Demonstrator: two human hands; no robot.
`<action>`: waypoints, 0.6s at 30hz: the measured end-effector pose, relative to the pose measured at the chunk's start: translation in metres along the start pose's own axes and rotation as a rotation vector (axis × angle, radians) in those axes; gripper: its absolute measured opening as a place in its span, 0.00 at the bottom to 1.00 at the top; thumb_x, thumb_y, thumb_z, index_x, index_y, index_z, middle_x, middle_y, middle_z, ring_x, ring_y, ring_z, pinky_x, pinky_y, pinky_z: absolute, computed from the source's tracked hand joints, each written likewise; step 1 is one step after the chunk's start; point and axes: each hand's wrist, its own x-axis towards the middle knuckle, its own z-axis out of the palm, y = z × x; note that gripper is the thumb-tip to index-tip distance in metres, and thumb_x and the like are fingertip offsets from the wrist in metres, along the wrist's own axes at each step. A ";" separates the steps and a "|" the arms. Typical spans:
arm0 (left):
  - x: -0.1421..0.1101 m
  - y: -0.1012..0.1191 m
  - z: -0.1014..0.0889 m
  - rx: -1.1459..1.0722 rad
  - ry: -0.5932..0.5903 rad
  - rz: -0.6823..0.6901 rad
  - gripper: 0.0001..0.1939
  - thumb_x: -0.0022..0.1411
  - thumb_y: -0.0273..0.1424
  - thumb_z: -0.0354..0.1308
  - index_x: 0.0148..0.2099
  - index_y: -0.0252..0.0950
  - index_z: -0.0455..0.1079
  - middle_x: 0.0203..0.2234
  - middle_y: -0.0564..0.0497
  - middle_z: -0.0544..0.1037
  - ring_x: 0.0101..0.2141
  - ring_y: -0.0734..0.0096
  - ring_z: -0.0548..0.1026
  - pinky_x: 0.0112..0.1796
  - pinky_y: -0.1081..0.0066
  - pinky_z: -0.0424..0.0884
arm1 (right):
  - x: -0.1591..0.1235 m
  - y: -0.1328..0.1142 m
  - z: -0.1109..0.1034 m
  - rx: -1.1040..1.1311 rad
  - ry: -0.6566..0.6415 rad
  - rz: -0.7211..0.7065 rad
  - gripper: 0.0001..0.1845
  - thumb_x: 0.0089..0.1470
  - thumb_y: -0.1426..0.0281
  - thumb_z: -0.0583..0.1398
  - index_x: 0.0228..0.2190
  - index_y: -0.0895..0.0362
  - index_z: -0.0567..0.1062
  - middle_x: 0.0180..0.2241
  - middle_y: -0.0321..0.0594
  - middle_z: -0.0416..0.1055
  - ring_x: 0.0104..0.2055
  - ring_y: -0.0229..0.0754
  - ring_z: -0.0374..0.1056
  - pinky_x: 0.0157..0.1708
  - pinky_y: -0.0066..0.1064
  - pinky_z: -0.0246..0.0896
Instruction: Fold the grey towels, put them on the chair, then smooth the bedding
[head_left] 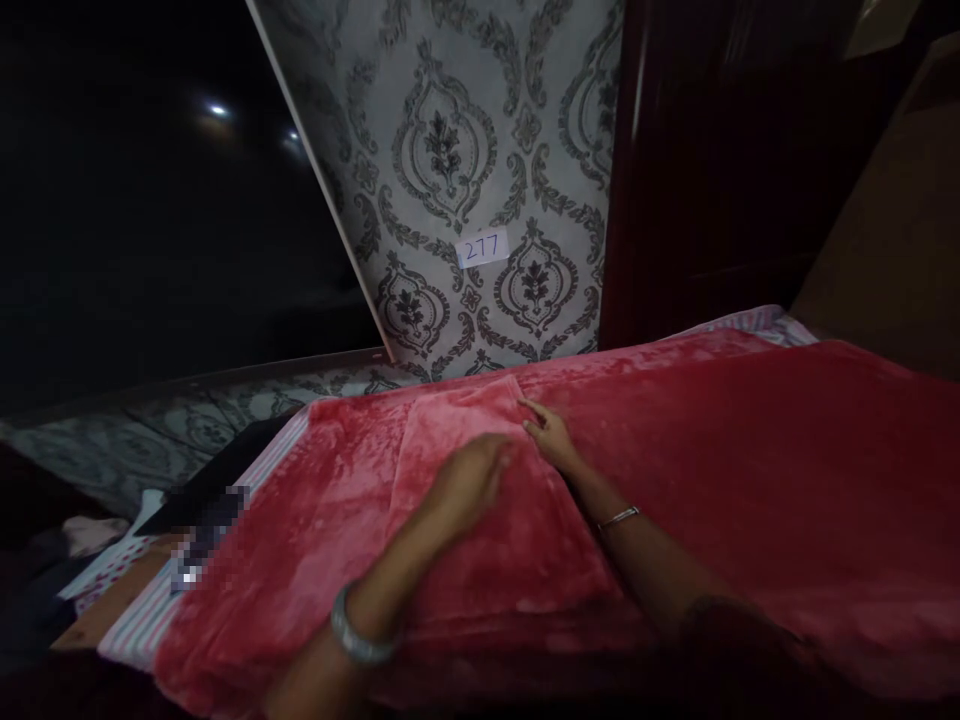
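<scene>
A folded red plush cloth [457,545] lies on a wider red plush blanket [720,470] that covers the surface before me. My right hand [551,437] is at the far right edge of the folded cloth. Its index finger is stretched out and its thumb stands apart, both tips touching or very near that edge. Above the middle of the folded cloth is my left hand [471,482], its fingers bent and smeared by motion. Whether it touches the fabric is hard to see. A wide bracelet circles my left wrist, a thin one my right.
Striped fabric [139,630] shows under the blanket's left edge, beside a pixelated dark item [210,540]. Behind are a patterned wall [480,150] with a paper label [482,247], a large dark screen-like panel [150,220] and a dark red panel [697,180].
</scene>
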 end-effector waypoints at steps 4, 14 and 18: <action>0.076 -0.078 -0.017 0.238 -0.013 -0.319 0.24 0.68 0.25 0.43 0.64 0.33 0.64 0.59 0.44 0.72 0.59 0.67 0.70 0.58 0.70 0.64 | 0.000 -0.003 -0.003 0.041 0.017 0.037 0.29 0.45 0.72 0.58 0.52 0.57 0.77 0.46 0.40 0.77 0.44 0.44 0.72 0.47 0.36 0.68; 0.094 -0.153 0.050 0.451 0.002 -0.514 0.27 0.69 0.36 0.43 0.68 0.37 0.60 0.66 0.40 0.62 0.66 0.49 0.57 0.63 0.42 0.50 | -0.001 0.000 -0.003 0.037 0.029 0.098 0.32 0.43 0.75 0.55 0.52 0.56 0.77 0.44 0.38 0.78 0.44 0.43 0.73 0.47 0.35 0.69; 0.094 -0.158 0.056 0.452 0.025 -0.497 0.27 0.69 0.38 0.43 0.67 0.39 0.60 0.66 0.41 0.62 0.65 0.49 0.57 0.62 0.41 0.50 | 0.000 -0.001 -0.001 0.076 0.048 0.148 0.33 0.41 0.78 0.55 0.51 0.56 0.76 0.50 0.41 0.76 0.53 0.45 0.71 0.56 0.40 0.64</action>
